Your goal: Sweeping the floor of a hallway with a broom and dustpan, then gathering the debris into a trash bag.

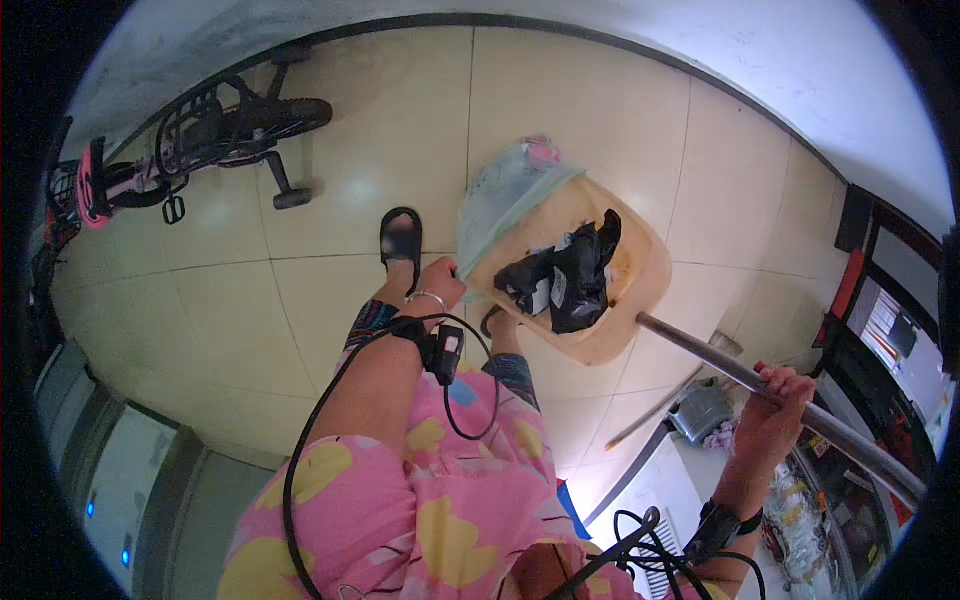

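My right hand (775, 405) is wrapped round a long metal pole (700, 348). The pole's far end meets the edge of a shallow beige plastic pan (640, 240), stained inside, which looks like a dustpan. Inside it lies a crumpled black plastic bag (575, 280) with pale patches. A thin, pale green see-through plastic bag (505, 200) hangs over the pan's left side, with something pink showing at its far end. My left hand (438, 285) is closed on the near left edge of this green bag, close to the pan's rim.
A child's pink-and-black bicycle (220, 135) stands at the far left by the wall. My sandalled foot (401, 235) is left of the bag. A thin stick (650, 410) and a grey container (700, 410) are at the right, near crowded shelves (840, 500). Black cables (310, 440) loop round my arms.
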`<state>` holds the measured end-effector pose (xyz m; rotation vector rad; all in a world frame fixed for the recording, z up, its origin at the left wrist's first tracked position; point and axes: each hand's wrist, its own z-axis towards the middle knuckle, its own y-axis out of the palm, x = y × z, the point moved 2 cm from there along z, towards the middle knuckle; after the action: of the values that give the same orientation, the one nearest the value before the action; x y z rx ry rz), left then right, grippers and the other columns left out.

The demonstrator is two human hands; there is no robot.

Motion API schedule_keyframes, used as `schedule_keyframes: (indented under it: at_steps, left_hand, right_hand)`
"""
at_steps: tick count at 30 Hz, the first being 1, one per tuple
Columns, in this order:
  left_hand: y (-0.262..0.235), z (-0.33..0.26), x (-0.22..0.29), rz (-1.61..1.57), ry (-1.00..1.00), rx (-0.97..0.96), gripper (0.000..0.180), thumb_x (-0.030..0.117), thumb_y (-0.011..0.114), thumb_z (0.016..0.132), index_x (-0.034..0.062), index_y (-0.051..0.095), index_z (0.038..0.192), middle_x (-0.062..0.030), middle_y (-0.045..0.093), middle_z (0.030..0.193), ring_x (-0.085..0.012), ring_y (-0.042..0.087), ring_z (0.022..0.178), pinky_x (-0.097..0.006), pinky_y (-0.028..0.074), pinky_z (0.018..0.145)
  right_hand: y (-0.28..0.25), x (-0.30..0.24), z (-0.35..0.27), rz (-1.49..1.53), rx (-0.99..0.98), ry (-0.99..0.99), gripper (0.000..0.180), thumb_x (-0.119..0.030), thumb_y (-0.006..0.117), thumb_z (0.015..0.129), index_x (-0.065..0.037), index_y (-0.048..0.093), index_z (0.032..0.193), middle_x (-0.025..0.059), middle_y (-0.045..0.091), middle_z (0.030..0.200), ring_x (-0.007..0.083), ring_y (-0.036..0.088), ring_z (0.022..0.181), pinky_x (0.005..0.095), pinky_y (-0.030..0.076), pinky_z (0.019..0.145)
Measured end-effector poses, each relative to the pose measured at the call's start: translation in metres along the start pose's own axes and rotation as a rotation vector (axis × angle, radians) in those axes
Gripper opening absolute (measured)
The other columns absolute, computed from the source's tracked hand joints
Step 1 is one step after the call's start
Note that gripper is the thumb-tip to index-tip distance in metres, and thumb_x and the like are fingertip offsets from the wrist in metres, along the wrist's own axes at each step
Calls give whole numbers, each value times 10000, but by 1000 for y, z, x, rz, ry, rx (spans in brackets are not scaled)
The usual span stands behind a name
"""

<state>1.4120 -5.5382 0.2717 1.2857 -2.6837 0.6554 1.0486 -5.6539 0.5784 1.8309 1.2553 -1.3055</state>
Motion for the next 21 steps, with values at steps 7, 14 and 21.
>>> schedule_keyframes:
  at_steps: [7,14,21]
  left_hand:
    - [2,-3,36,28,184,249,193,126,604,627,39,561,794,-193,577,853,-351,557,801,-388,447,693]
    - [-4,-5,52,-186,137,236,275,165,602,653,35,553,890,-173,586,819,-339,560,786,-393,453,706]
    - [-12,-7,64,165,163,192,240,198,498,793,44,549,969,-171,578,923,-352,543,861,-427,444,736]
  right_hand:
    - [38,-5,-19,-272,-198,-64,258,-235,629,740,-94,414,712,54,458,696,197,467,736,376,355,836]
    - [73,-9,-29,-459,-583,-67,369,-346,679,717,-84,430,647,56,460,660,169,458,636,289,380,585]
    - [88,-5,-29,-338,-668,-89,436,-423,643,734,-78,421,585,52,439,571,152,419,515,266,298,443]
